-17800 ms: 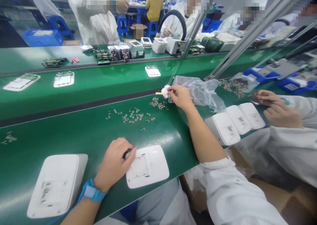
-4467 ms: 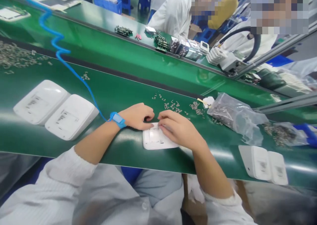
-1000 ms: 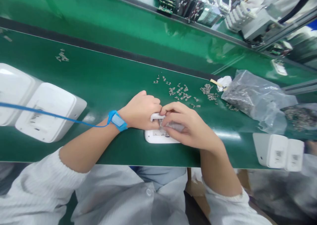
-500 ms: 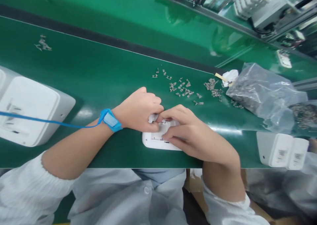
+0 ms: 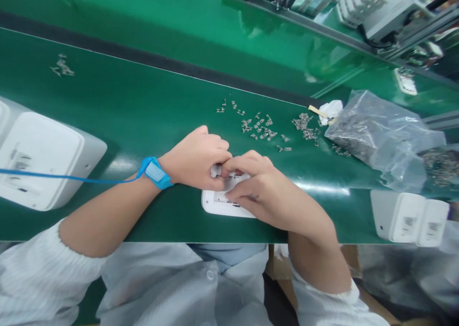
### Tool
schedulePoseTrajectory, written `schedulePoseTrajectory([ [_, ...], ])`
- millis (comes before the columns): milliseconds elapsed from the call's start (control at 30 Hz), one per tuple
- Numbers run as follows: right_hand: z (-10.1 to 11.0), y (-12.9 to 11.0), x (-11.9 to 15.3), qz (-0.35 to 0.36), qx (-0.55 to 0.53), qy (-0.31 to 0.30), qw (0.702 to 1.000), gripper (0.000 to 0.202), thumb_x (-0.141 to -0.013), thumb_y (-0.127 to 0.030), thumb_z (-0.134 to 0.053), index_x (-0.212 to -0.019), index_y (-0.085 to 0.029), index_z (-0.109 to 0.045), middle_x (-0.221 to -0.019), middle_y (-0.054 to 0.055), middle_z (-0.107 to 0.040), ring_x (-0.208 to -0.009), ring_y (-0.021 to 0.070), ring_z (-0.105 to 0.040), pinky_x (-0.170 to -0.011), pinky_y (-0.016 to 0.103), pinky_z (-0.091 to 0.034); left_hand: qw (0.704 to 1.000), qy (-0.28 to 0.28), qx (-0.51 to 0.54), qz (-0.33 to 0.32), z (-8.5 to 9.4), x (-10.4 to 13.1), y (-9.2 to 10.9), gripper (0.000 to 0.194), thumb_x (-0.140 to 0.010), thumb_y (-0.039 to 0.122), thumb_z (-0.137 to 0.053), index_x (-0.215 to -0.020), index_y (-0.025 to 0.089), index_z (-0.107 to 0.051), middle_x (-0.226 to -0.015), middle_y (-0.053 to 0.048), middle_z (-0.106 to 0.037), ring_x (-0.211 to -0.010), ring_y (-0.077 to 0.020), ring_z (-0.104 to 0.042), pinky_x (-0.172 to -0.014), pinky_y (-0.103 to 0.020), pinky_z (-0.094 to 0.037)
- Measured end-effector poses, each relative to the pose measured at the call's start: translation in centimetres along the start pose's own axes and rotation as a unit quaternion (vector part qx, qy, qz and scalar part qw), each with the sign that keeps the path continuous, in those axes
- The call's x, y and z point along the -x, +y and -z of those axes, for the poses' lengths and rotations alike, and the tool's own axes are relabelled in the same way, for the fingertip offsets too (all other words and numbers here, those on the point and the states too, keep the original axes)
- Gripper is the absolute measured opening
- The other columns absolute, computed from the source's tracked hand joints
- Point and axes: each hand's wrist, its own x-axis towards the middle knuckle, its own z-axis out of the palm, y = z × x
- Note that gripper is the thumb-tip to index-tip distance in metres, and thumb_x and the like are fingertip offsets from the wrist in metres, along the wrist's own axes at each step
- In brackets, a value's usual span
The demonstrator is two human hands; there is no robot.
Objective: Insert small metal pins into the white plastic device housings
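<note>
A white plastic housing (image 5: pixel 229 208) lies flat on the green table near its front edge, its recessed middle partly covered by my hands. My left hand (image 5: pixel 201 158), with a blue strap at the wrist, is curled over the housing's upper left part; something whitish shows between its thumb and forefinger, too hidden to name. My right hand (image 5: pixel 256 185) bends over the housing's right side with thumb and fingers brought together at the recess. What its fingertips hold, if anything, cannot be made out. Small metal clips (image 5: pixel 263 129) lie scattered beyond my hands.
Stacked white housings (image 5: pixel 46 161) stand at the left, and more white housings (image 5: pixel 409 218) at the right. A clear plastic bag (image 5: pixel 376 130) with metal parts lies at the right, beside crumpled white paper (image 5: pixel 330 110). A blue cord runs left from my wrist.
Both hands and the white housing appear slightly further left in the view, as do the scattered clips. My fingers keep nearly the same grip over the housing.
</note>
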Motion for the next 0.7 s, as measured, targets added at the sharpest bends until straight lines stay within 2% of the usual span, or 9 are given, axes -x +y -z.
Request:
schedulePoseTrajectory([
  [300,-0.08,0.26,0.13,0.009,-0.010,0.008,1.000,0.027,-0.090,-0.009,-0.059,-0.074,-0.023,-0.075,-0.121,0.003,-0.062,-0.103,0.0232,-0.052,-0.087,0.041,-0.039,1.000,-0.004,-0.009,0.007,0.12,-0.13,0.11,0.021,-0.072,0.036,-0.056,-0.059,0.019,-0.052,-0.060,0.001,-0.048,-0.063,-0.0138,-0.047,-0.064,-0.035,-0.020],
  [533,-0.62,0.08,-0.06,0.001,0.033,0.028,0.999,0.025,-0.091,-0.014,-0.061,-0.074,-0.025,-0.075,-0.120,0.003,-0.064,-0.100,0.0225,-0.052,-0.085,0.039,-0.038,1.000,-0.004,-0.006,0.007,-0.02,-0.09,-0.02,0.020,-0.071,0.035,-0.056,-0.060,0.019,-0.053,-0.062,0.001,-0.048,-0.064,-0.0147,-0.047,-0.065,-0.035,-0.020],
  [700,-0.44,0.21,0.00,0.011,-0.020,0.038,0.999,0.018,-0.089,-0.021,-0.069,-0.073,-0.026,-0.074,-0.114,0.003,-0.067,-0.097,0.0215,-0.055,-0.086,0.039,-0.040,1.000,-0.014,-0.001,0.004,0.18,-0.05,-0.09,0.018,-0.071,0.035,-0.057,-0.061,0.020,-0.055,-0.063,0.001,-0.049,-0.066,-0.0148,-0.048,-0.065,-0.036,-0.021],
])
